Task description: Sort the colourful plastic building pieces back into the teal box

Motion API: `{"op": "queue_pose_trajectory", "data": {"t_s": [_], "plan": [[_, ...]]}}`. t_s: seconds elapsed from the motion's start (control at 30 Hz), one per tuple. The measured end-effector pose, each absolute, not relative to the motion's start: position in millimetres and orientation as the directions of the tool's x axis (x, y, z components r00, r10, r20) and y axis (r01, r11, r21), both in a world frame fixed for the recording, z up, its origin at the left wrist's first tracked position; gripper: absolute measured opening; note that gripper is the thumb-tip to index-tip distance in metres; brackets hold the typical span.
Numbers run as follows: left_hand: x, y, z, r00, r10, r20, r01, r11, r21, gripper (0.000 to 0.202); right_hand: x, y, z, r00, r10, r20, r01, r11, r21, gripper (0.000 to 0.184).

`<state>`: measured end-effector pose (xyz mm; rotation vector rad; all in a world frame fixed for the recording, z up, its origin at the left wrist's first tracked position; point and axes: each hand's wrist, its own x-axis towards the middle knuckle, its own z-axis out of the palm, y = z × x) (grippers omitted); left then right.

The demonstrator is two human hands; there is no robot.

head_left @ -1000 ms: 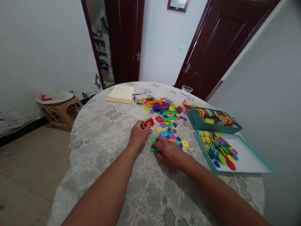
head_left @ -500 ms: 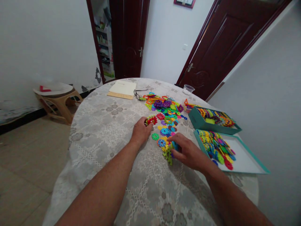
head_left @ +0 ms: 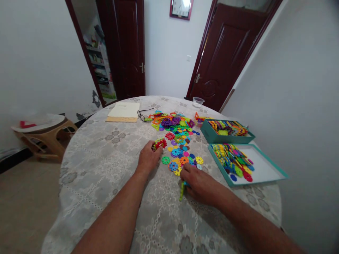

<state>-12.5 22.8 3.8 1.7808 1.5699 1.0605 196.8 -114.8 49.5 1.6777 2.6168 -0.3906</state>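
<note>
My left hand [head_left: 148, 157] is closed round a short stack of red and yellow-green notched plastic discs [head_left: 160, 143], resting low at the tabletop. My right hand [head_left: 197, 181] is closed on a few notched discs [head_left: 181, 191]; a yellow-green one hangs below the fingers and a bit of blue shows, the rest being hidden by the hand. Between and beyond the hands lie loose flower-shaped discs, among them a green one [head_left: 166, 160], a blue one [head_left: 173, 166] and an orange one [head_left: 184, 160]. Farther back is a heaped pile of coloured discs [head_left: 172, 121].
On the right stand a teal box [head_left: 212, 133] filled with rows of discs and its lid [head_left: 265, 162], also holding discs. A clear plastic cup [head_left: 198, 102], glasses [head_left: 142, 115] and a notebook [head_left: 124, 110] lie toward the far edge. A stool [head_left: 47, 135] stands left.
The head view has shifted, so the table sits further left. My right hand has drawn back toward me with its discs, uncovering loose ones. My left hand keeps its stack.
</note>
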Motion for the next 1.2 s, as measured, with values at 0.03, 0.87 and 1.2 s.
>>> {"op": "queue_pose_trajectory", "data": {"t_s": [0.03,0.87,1.2], "plan": [[-12.7,23.1,3.6,0.019,0.978,0.206,0.563,-0.18,0.807,0.012,197.4,-114.6,49.0,-0.437,0.888,-0.143,0.891,0.405,-0.205,0.025],[-12.1,19.2,0.4,0.092,0.977,0.19,0.639,-0.204,0.741,0.025,364.1,131.1,133.8,0.513,0.845,-0.15,0.459,-0.418,-0.784,0.019],[-12.2,21.2,-2.6,0.083,0.979,0.185,0.609,-0.197,0.768,0.025,399.8,204.4,139.4,0.68,0.724,-0.119,0.368,-0.477,-0.798,0.052]]}}
